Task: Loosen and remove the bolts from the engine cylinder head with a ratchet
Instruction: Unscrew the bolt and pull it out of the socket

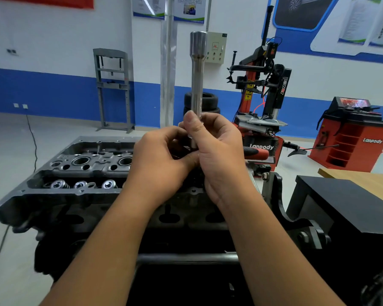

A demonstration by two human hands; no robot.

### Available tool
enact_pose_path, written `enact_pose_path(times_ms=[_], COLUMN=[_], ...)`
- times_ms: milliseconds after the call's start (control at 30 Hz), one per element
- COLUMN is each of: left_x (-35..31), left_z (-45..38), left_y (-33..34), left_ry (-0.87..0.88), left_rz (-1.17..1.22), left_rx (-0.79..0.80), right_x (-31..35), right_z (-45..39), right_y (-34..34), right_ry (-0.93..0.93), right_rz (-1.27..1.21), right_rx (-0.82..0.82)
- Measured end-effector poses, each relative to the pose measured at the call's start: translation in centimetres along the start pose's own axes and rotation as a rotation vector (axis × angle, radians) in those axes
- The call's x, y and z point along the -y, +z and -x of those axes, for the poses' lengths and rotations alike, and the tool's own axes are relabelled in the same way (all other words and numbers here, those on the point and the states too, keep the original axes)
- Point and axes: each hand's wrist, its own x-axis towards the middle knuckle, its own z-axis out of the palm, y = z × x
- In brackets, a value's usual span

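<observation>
Above cylinder head point(53, 173) | both hands grip upright socket extension point(198, 69)

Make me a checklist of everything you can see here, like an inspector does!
Surface: black stand to the right; wooden tabletop behind it.
Job's things: cylinder head lies open, valve springs showing; long socket extension held upright above it; red-and-black ratchet handle pokes out to the right.
Clutter: nothing seen.
Grippers: left hand curls round something at the extension's lower end, hidden; right hand grips the extension.
Cables: black cable trails across the floor, left.
Surroundings: tyre changer, red wheel balancer, stacked tyres, grey press frame.
</observation>
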Motion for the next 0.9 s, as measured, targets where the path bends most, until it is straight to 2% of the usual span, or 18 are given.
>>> enact_pose_path(times_ms=[233,400,467,633,900], left_x=[-0.11,0.30,0.46,0.09,0.43], left_z=[-0.01,-0.09,-0.12,-0.08,0.01], left_y=[-0.16,0.10,0.01,-0.37,0.09], left_ry=[0.026,0.002,-0.010,0.024,0.035], left_rz=[0.099,0.033,0.029,0.128,0.035], left_rx=[0.111,-0.044,-0.052,0.117,-0.075], right_x=[0.00,0.03,-0.02,0.04,0.07], right_z=[-0.07,0.04,0.08,0.05,-0.09], right_y=[-0.14,0.18,0.11,-0.12,0.19], right_ry=[0.007,-0.007,-0.020,-0.014,-0.008], right_rz=[0.003,0.020,0.031,0.046,0.021], right_rx=[0.011,0.000,-0.028,-0.020,-0.006])
